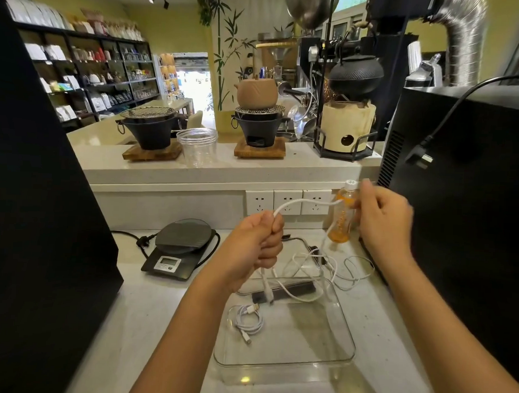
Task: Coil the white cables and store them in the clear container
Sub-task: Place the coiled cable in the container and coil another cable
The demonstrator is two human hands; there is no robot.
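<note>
My left hand (262, 243) grips a white cable (305, 201) in a fist above the counter, and the cable's plug end hangs below the fist. My right hand (381, 215) pinches the same cable further along, up at the right and slightly blurred. The cable spans between both hands and trails down to a loose tangle of white cables (323, 266) on the counter. A clear rectangular container (343, 325) sits on the counter below my hands. Inside it at the left lies one coiled white cable (248, 319).
A black digital scale (177, 249) with its cord stands left of the container. An orange-liquid bottle (341, 217) stands behind my right hand, below wall sockets (287, 201). Black machines flank both sides. A clear plastic cup (196, 147) and stoves sit on the raised ledge.
</note>
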